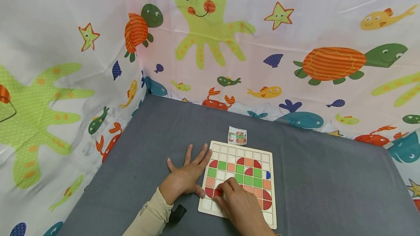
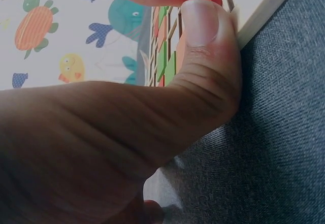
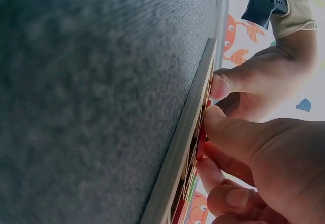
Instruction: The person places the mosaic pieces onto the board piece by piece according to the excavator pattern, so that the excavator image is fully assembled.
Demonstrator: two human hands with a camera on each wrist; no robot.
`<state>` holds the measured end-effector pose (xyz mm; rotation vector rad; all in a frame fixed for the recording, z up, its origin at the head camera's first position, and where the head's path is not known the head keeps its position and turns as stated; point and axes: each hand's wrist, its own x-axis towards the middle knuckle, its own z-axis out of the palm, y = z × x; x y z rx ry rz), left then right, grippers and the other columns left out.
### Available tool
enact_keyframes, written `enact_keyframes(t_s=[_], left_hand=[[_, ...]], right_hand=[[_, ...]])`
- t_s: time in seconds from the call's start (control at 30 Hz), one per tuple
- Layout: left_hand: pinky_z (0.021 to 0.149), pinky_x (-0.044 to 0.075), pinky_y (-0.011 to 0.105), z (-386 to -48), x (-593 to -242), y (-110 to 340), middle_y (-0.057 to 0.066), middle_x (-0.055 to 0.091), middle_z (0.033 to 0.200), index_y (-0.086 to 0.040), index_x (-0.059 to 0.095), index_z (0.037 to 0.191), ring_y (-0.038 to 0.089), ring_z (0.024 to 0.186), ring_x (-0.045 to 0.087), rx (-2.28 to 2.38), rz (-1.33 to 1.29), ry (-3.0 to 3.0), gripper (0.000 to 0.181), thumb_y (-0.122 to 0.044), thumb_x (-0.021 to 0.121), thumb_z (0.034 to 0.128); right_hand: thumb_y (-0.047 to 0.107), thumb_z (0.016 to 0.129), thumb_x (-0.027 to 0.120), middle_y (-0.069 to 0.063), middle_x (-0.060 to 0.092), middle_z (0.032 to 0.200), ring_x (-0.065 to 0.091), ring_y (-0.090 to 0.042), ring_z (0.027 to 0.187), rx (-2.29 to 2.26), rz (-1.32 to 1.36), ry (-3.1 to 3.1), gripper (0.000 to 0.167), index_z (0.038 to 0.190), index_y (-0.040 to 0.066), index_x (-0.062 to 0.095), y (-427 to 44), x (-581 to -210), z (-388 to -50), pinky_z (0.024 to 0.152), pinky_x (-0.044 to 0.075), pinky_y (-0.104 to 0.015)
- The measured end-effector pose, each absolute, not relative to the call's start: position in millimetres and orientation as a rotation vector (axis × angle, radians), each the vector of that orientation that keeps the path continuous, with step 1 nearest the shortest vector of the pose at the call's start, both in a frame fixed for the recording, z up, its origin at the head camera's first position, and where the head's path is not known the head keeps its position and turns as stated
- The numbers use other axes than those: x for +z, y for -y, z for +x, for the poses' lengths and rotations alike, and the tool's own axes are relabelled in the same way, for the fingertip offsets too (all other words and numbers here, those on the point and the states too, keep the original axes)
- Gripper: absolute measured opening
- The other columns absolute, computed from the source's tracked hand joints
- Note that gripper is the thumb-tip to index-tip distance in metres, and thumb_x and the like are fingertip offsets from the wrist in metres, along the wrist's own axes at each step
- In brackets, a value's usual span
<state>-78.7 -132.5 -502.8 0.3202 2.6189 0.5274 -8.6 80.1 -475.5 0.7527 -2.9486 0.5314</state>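
Note:
A square wooden grid board (image 1: 206,204) lies on the grey cloth, partly filled with green and orange squares and red rounded tiles. My left hand (image 1: 183,179) is spread over the board's left edge, its thumb against the lower left side near a red tile (image 1: 209,192). With thumb and fingers my right hand (image 1: 241,205) pinches another red tile (image 3: 201,144) at the board's surface, beside that one. The right hand hides several cells of the lower middle. A blue rounded tile (image 1: 268,174) sits near the right edge.
A small printed card (image 1: 237,137) with a coloured grid pattern lies just beyond the board's far edge. Grey cloth (image 1: 328,177) covers the table. Curtains (image 1: 256,46) with sea-animal prints stand behind and at the left. A black wrist device (image 1: 177,214) is at the left sleeve.

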Motion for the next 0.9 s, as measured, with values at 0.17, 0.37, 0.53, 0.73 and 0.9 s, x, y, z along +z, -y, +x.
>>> enact_keyframes(t_s=[0.17, 0.37, 0.53, 0.73, 0.9], left_hand=[[0.092, -0.011, 0.099, -77, -501, 133, -0.016, -0.013, 0.178, -0.040, 0.001, 0.171, 0.038, 0.162, -0.022, 0.521, 0.343, -2.621, 0.148, -0.051, 0.096, 0.0592], [0.090, -0.011, 0.099, -77, -500, 133, -0.015, -0.013, 0.178, -0.041, 0.000, 0.171, 0.038, 0.162, -0.022, 0.524, 0.363, -2.625, 0.148, -0.053, 0.096, 0.0594], [0.093, -0.013, 0.098, -79, -507, 134, -0.016, -0.014, 0.177, -0.042, -0.001, 0.171, 0.037, 0.162, -0.023, 0.534, 0.350, -2.623, 0.148, -0.051, 0.097, 0.0601], [0.094, -0.012, 0.098, -81, -510, 135, -0.016, -0.014, 0.177, -0.042, -0.001, 0.171, 0.038, 0.161, -0.024, 0.538, 0.347, -2.637, 0.150, -0.051, 0.097, 0.0580], [0.095, -0.014, 0.097, -81, -505, 136, -0.016, -0.014, 0.177, -0.041, -0.001, 0.171, 0.037, 0.161, -0.024, 0.554, 0.341, -2.616, 0.148, -0.048, 0.097, 0.0602]], right_hand=[[0.036, 0.090, 0.086, 0.008, 0.059, 0.093, 0.060, -0.004, 0.072, 0.516, 0.753, 2.942, 0.020, 0.098, 0.021, 0.075, -80, -477, -9, 0.052, 0.046, -0.021], [0.035, 0.089, 0.087, 0.009, 0.060, 0.094, 0.061, -0.003, 0.072, 0.514, 0.753, 2.942, 0.018, 0.097, 0.022, 0.077, -79, -478, -10, 0.053, 0.047, -0.020], [0.034, 0.089, 0.087, 0.009, 0.061, 0.096, 0.061, -0.002, 0.071, 0.522, 0.772, 2.942, 0.018, 0.098, 0.022, 0.076, -80, -478, -11, 0.053, 0.048, -0.021], [0.041, 0.090, 0.085, 0.010, 0.062, 0.101, 0.066, -0.004, 0.079, 0.495, 0.775, 2.899, 0.026, 0.106, 0.023, 0.076, -85, -478, -14, 0.056, 0.052, -0.023], [0.040, 0.094, 0.083, 0.011, 0.064, 0.102, 0.059, 0.001, 0.073, 0.542, 0.750, 2.863, 0.024, 0.110, 0.023, 0.076, -97, -468, -20, 0.057, 0.051, -0.021]])
